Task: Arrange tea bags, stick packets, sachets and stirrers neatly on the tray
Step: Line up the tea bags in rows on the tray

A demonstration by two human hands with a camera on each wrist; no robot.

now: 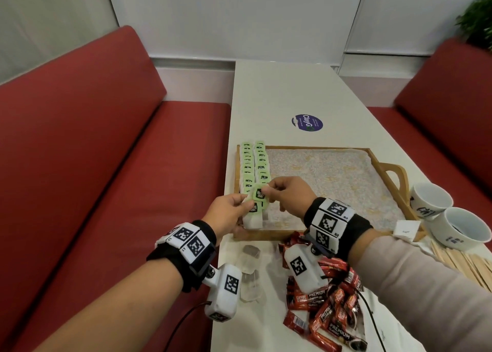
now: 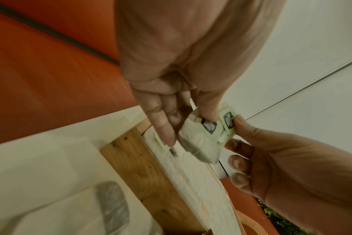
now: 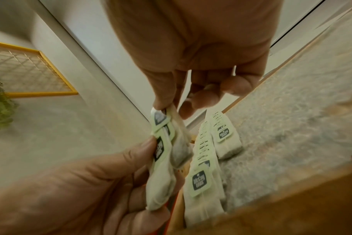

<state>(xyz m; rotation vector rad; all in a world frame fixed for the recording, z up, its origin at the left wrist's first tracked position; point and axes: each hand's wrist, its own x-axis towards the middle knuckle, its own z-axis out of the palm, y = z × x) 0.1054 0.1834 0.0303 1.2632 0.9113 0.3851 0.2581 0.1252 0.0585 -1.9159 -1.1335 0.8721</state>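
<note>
A wooden tray (image 1: 306,147) with a patterned liner lies on the white table. Two rows of green-tagged tea bags (image 1: 254,165) run along its left side; the right wrist view shows those rows (image 3: 201,179) close up. My left hand (image 1: 246,205) grips a small stack of tea bags (image 1: 253,218) above the tray's near left corner. My right hand (image 1: 267,190) pinches the green tag of the top tea bag (image 1: 259,193) between thumb and forefinger. In the left wrist view the held stack (image 2: 199,143) hangs over the tray's wooden rim (image 2: 135,159).
Red stick packets (image 1: 327,306) lie heaped on the table in front of the tray. Clear-wrapped bags (image 1: 250,272) lie left of them. A white sachet (image 1: 406,229), wooden stirrers (image 1: 460,264) and two white cups (image 1: 431,200) sit at right. Red benches flank the table.
</note>
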